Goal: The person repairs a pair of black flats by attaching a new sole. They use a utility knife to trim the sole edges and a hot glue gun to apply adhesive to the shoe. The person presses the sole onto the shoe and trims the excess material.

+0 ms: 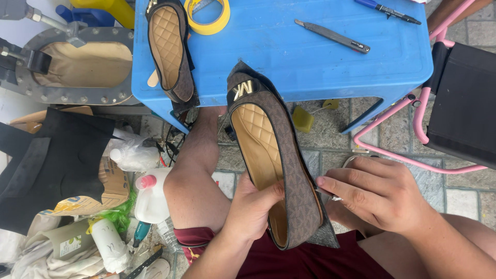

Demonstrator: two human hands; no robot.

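At the centre of the frame the left hand (254,209) is closed around the heel end of a brown patterned flat shoe (274,160), thumb pressed inside on the tan quilted insole, fingers wrapped under the sole. The right hand (380,194) rests against the shoe's outer side at centre right, fingers curled with the fingertips pinching a thin pale edge by the sole; what exactly it pinches is too small to tell. The shoe lies over the person's lap, its toe with a gold metal ornament pointing up to the front edge of the blue plastic counter (310,62), just overlapping it. A dark, stiff sheet sticks out along the shoe's sole edge.

On the counter, at upper left, the matching second shoe (170,51) lies along the left edge, its heel hanging over the rim. Beside it is a yellow tape roll (209,15); a slim grey metal knife (333,36) and a blue pen (387,9) lie at the upper right, with bare smooth plastic between them.

Open paved floor shows under the counter to the right, bounded by a pink-framed chair (454,103). The lower left is crowded: black rubber sheets (51,160), a white jug (152,199) and bottles.
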